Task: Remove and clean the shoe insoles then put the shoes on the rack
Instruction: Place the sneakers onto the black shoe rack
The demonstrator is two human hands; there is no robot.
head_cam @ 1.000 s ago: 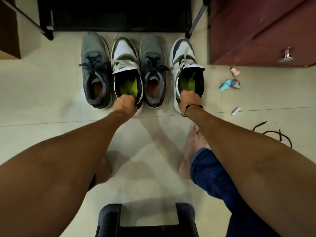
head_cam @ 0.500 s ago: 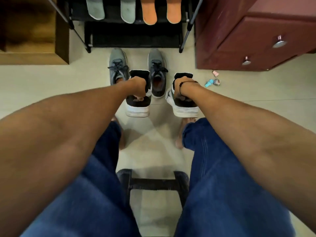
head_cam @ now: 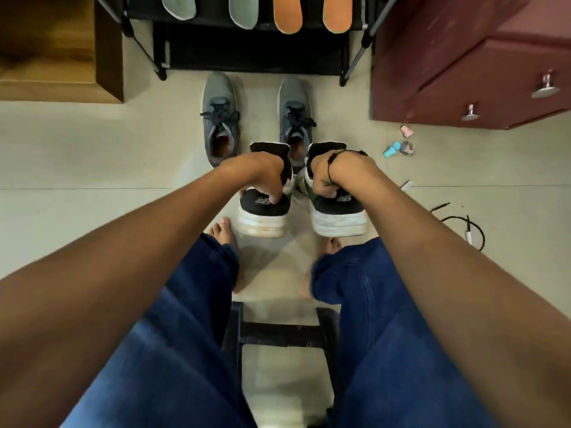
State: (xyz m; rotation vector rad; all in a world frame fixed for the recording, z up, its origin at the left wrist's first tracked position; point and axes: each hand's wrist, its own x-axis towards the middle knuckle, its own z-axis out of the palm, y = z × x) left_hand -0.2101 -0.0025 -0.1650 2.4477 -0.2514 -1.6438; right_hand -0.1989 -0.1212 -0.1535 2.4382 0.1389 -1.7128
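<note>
Fig.: you hold one black-and-white shoe per hand, heels toward you, off the floor, in front of the rack (head_cam: pixel 355 61); carry both level and toes-first onto a shelf w/o clipping the grey shoes (head_cam: pixel 220 118) below. Left hand (head_cam: pixel 262 177) fingers curl round the left shoe (head_cam: pixel 262 217) at its collar, clamped. Right hand (head_cam: pixel 324 176) grips the right shoe (head_cam: pixel 338 216) likewise, approx. same height.
</note>
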